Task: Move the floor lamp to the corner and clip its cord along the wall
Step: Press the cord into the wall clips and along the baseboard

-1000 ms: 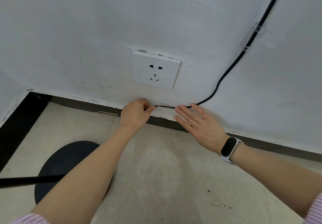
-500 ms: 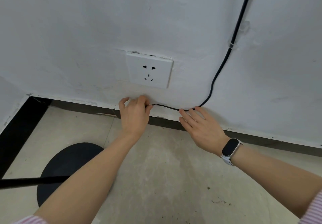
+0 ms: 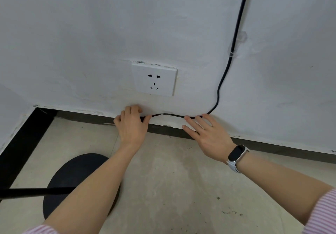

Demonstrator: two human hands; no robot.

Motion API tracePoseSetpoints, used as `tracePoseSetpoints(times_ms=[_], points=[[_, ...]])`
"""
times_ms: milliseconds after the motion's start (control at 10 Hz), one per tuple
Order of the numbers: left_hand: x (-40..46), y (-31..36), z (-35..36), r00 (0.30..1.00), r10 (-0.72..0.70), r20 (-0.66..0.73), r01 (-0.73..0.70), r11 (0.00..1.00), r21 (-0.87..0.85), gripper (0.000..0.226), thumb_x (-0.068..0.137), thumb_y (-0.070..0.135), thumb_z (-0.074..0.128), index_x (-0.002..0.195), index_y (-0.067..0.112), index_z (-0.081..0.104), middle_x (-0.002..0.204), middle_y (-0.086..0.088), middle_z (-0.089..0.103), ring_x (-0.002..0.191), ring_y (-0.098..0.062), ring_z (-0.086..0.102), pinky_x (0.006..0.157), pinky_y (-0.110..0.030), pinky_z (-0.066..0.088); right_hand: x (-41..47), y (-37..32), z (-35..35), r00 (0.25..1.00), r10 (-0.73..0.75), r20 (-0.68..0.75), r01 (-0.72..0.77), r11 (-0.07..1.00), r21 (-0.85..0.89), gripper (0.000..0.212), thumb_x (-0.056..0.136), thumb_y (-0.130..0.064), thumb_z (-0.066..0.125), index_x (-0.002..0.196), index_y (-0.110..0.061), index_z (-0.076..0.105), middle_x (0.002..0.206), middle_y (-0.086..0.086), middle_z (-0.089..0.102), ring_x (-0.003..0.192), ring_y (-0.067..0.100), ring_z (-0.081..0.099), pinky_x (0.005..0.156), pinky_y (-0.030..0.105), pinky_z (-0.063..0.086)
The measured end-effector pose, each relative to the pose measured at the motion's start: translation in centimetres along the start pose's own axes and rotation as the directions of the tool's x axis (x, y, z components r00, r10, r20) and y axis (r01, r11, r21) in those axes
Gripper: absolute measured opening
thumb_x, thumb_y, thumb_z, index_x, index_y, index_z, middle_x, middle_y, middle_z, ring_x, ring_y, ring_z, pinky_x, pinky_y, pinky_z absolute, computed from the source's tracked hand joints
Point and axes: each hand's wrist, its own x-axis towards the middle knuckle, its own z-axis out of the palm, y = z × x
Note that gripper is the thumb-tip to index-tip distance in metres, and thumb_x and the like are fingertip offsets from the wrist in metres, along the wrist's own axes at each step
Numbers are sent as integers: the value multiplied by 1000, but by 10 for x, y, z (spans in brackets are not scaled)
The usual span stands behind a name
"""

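Matte black metal, the lamp pole (image 3: 36, 191) crosses the floor's left edge and meets the flat round lamp base (image 3: 76, 175) on the pale, speckled concrete floor (image 3: 172, 188) near the room's left corner. My left hand (image 3: 131, 126) is curled against the foot of the wall, thumb and fingertips pinched shut on the thin black cord (image 3: 169, 115). From that pinch the cord arches a little along the wall's bottom edge, just above the dark skirting strip (image 3: 272, 144) and below the glossy white square socket (image 3: 154, 80). My right hand (image 3: 209, 135) lies open and flat, fingers spread, their tips pressing the cord to the rough white plaster wall (image 3: 72, 42). A smooth black smartwatch (image 3: 237, 154) sits on that wrist. Past my fingers the cord bends upward through a clear plastic clip (image 3: 232, 53) stuck to the wall.
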Motion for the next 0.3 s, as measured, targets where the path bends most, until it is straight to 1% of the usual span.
tracePoseSetpoints(times_ms=[100, 200, 300], points=[[-4, -1, -2, 998, 40, 38, -39, 999, -25, 29, 84, 26, 63, 105, 7, 58, 109, -13, 60, 101, -32, 54, 93, -44, 31, 4, -5, -2, 1000, 8, 0, -8, 1000, 11, 60, 63, -18, 68, 122, -16, 55, 132, 13, 56, 107, 30, 60, 95, 46, 46], [-6, 1, -12, 993, 121, -15, -122, 991, -60, 22, 84, 16, 62, 103, 6, 59, 106, -15, 60, 97, -34, 56, 92, -47, 34, 7, -6, -7, 998, 28, -48, -26, 998, 54, 58, 62, -15, 69, 118, -13, 56, 128, 15, 58, 103, 31, 60, 91, 44, 48], [-4, 9, -30, 946, 272, -177, -285, 957, -50, 19, 84, 17, 54, 97, 6, 61, 100, -13, 63, 92, -33, 59, 86, -46, 39, 10, -8, -20, 987, 90, -133, -65, 981, 183, 45, 69, -13, 59, 115, -12, 55, 125, 15, 59, 102, 30, 59, 87, 40, 48]])
